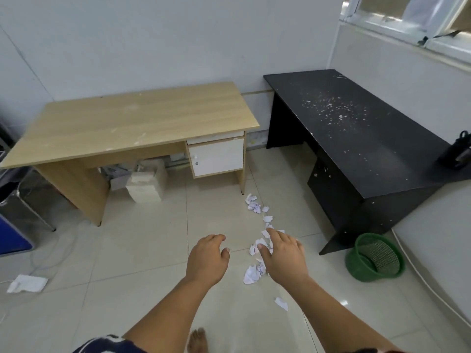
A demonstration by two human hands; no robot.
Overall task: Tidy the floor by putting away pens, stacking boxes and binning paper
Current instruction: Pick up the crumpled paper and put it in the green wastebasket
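A person is reaching both hands over a tiled floor (142, 250), the left hand (207, 258) loosely curled and holding nothing, the right hand (284, 253) spreading its fingers above a trail of crumpled paper scraps (254, 207) that is lying between a wooden table (132, 123) and a black table (356, 138). A green basket (356, 266) is sitting tilted beside the black table.

No writing can be read anywhere in view.

Pale glossy floor tiles (142, 250), plain white walls (153, 42); light wooden desk with white drawers (132, 123) beside speckled black desk (356, 138), beneath corner window (413, 21).
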